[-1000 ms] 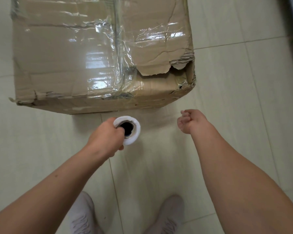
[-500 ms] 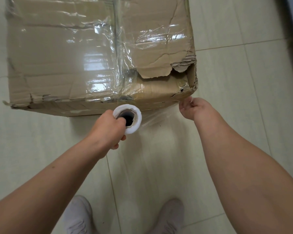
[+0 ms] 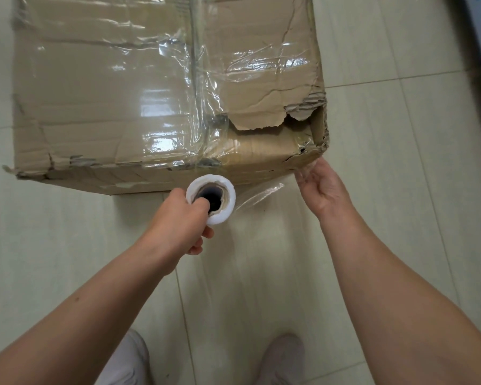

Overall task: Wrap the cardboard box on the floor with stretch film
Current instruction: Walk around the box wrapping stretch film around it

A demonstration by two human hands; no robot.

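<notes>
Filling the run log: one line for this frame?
left hand grips stretch film roll | right hand holds film tail at cardboard box corner

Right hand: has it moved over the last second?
Yes. The right hand went forward, closing the gap to the torn near corner of the box, and holds film drawn from the roll in the left hand.
</notes>
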